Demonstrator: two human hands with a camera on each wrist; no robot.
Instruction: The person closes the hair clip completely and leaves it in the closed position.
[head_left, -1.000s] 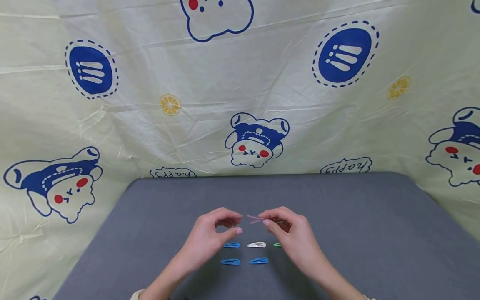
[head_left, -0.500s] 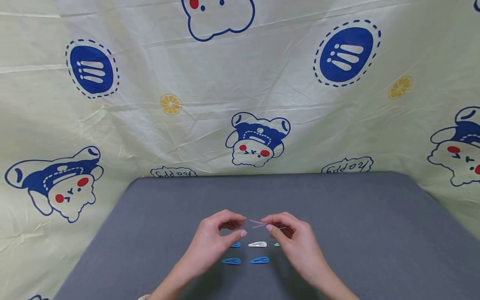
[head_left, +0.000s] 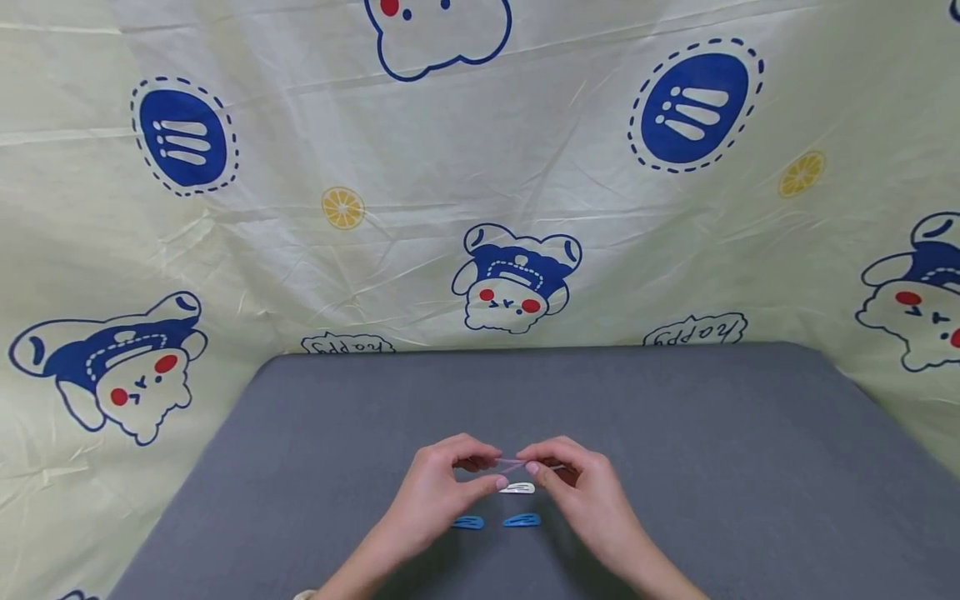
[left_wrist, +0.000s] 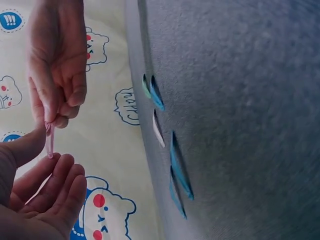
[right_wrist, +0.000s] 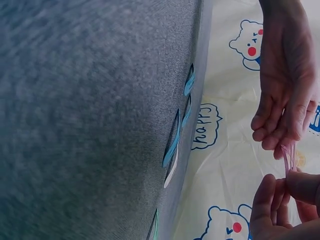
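A thin pink snap hair clip (head_left: 512, 462), its two prongs spread apart, is held above the table. The thumb and fingers of my right hand (head_left: 592, 487) pinch it by one end. My left hand (head_left: 442, 483) is at the other end, with a fingertip right at the prong's tip and a gap between thumb and fingers. The left wrist view shows the clip running from the right fingertips to a left fingertip. Below the hands on the table lie a white hair clip (head_left: 522, 488), two blue hair clips (head_left: 522, 520), and, in the left wrist view, a green hair clip (left_wrist: 146, 86).
The grey table (head_left: 697, 433) spreads around the hands. Behind it hangs a pale cloth (head_left: 420, 275) printed with cartoon bears and blue ovals. A further blue hair clip (left_wrist: 156, 94) lies beside the green one; in the head view both are hidden behind the hands.
Both hands have come lower and nearer to each other, carrying the pink clip down. The left fingertips have closed the distance to the clip, and the hands now cover the green and one blue clip.
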